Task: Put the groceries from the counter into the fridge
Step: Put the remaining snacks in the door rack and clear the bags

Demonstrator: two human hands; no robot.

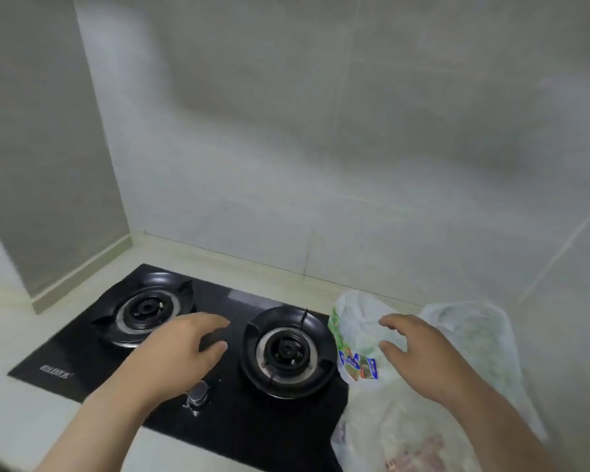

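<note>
The right grip (419, 356) hovers with fingers apart and relaxed, holding nothing, over a thin clear grocery bag (358, 325) with green and blue print. Whether the fingertips touch it I cannot tell. A second pale bag (474, 335) lies just behind, and a third bag (406, 437), nearer, shows reddish contents. All three rest on the bench (31, 430), right of the stove (82, 352). The left grip (181, 349) hangs loosely curled and empty above the black glass between two burners. Pale grey tiled walls (321, 131) meet in a corner. The stove's white logo (57, 367) and the bag's print are too blurred to read.
</note>
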